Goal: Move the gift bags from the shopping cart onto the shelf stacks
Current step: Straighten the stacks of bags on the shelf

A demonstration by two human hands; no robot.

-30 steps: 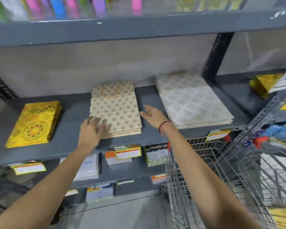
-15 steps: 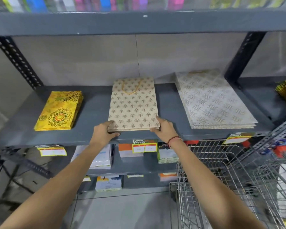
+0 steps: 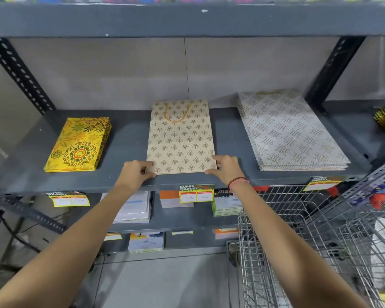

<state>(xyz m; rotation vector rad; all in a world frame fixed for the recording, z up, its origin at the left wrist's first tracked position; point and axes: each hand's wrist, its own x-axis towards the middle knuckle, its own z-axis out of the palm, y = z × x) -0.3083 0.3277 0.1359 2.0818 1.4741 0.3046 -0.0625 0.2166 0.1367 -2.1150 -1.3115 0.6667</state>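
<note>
Grey shelf [image 3: 129, 138] bears three flat gift bag stacks [image 3: 180, 138].

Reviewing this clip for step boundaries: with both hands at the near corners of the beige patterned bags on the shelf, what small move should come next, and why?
Probably let go and reach back toward the shopping cart. The left hand and right hand pinch the near corners of the beige bag stack, which already lies flat and squared on the shelf between the yellow stack and the white stack.

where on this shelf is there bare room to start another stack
Bare shelf lies between the yellow stack and the beige stack, and a narrower strip between beige and white stack. Both hands crowd the beige stack's front corners.
</note>
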